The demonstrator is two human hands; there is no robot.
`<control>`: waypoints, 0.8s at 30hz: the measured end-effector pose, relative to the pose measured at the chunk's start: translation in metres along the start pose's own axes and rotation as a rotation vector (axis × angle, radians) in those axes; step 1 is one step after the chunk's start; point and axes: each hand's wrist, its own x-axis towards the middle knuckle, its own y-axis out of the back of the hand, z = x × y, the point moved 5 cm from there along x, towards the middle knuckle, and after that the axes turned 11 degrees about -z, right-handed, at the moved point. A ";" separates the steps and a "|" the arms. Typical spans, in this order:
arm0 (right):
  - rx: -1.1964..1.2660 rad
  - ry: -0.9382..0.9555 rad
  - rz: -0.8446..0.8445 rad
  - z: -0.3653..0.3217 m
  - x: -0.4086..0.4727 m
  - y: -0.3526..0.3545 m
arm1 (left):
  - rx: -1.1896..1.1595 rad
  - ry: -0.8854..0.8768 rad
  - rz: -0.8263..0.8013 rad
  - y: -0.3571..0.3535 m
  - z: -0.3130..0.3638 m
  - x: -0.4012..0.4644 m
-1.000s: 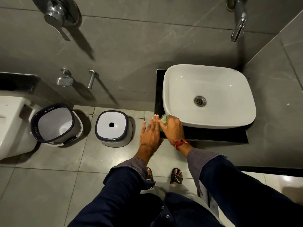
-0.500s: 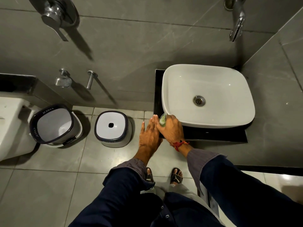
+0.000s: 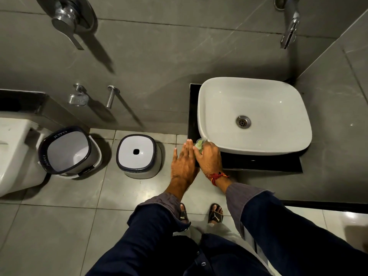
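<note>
While the right hand [image 3: 209, 158] curls its fingers round a small pale-green wad [image 3: 199, 144], perhaps a cloth or a sponge, it presses that wad against the near left corner of the white rounded-square ceramic basin [image 3: 258, 148]. The wad shows just beyond the fingertips, touching the basin's outer wall close to where it meets the glossy black counter slab [image 3: 258, 163]. The left hand [image 3: 184, 162] lies flat just to the left of those fingers. Its own fingers are straight and close together with the thumb held out to the side, and their tips are level with the slab's left corner. Whether its palm rests on the slab's edge or hovers over the floor cannot be told.

The wiping of the basin looks to be partway at most, since only this one corner is being worked. The far rim and the bowl round the steel drain [image 3: 243, 121], well beyond the fingers, show neither foam nor streaks, so how much is already clean is hard to judge. Most of the wad is hidden under the right hand, which leaves its material unclear. The chrome wall tap [image 3: 289, 30] far above the fingers is cut off at the top edge.
</note>
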 end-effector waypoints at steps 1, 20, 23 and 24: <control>-0.006 -0.015 0.002 0.001 0.001 0.001 | 0.001 0.004 -0.003 0.000 0.000 0.000; -0.166 0.045 0.091 0.001 -0.022 0.026 | -0.065 0.035 0.015 -0.003 0.000 0.003; -0.174 0.061 0.112 -0.004 -0.025 0.027 | -0.046 0.042 0.028 -0.004 0.001 0.004; -0.175 0.062 0.112 -0.006 -0.026 0.026 | -0.036 0.042 0.028 -0.004 0.001 0.004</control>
